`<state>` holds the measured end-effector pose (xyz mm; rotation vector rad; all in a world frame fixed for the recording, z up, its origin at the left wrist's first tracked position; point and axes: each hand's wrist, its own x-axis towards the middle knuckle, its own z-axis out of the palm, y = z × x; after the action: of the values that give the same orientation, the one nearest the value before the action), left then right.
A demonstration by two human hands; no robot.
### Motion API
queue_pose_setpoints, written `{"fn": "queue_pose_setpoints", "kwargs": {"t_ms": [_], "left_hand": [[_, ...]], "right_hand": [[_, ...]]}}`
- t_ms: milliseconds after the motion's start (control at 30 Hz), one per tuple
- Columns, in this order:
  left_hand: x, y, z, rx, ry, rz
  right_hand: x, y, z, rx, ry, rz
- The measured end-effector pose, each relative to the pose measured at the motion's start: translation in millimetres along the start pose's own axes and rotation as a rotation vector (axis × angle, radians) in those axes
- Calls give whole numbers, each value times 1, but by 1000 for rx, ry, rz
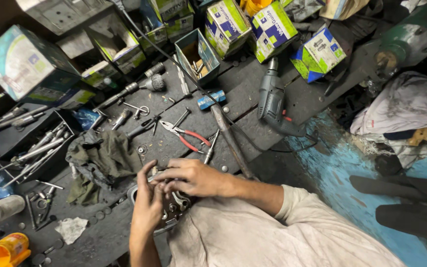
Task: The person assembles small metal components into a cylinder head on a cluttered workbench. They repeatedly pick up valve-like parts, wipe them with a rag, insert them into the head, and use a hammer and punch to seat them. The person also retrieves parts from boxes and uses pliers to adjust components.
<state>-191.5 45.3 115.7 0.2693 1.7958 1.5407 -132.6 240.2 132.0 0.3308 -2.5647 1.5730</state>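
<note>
Cluttered dark workbench (253, 89): both hands at near edge, left hand (148, 206) and right hand (191, 177) gripping metal engine part (174, 210); assembly looks midway, red-handled pliers (186, 136) idle.

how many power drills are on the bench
1: a grey power drill lies on the dark bench, beyond the right hand and right of the red-handled pliers. Clutter could hide others.

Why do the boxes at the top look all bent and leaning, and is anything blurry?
Head view: the wide lens bends the edges, so the cardboard boxes lean outward; the left hand and right hand are fairly sharp on the metal part; dim, soft light; the corners fall into dark shadow.
</note>
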Motion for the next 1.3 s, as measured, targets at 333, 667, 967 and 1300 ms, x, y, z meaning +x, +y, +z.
{"fn": "queue_pose_setpoints", "kwargs": {"t_ms": [333, 667, 967, 1300], "left_hand": [[-13, 6, -12, -71, 131, -86], [-30, -14, -34, 2, 116, 87], [-82, -118, -92, -62, 446, 66], [-59, -85, -81, -86, 446, 19]], "right_hand": [[30, 71, -111, 105, 519, 83], [193, 172, -286, -370, 760, 154], [101, 191, -335, -199, 737, 175], [27, 209, -340, -1033, 276, 864]]}}
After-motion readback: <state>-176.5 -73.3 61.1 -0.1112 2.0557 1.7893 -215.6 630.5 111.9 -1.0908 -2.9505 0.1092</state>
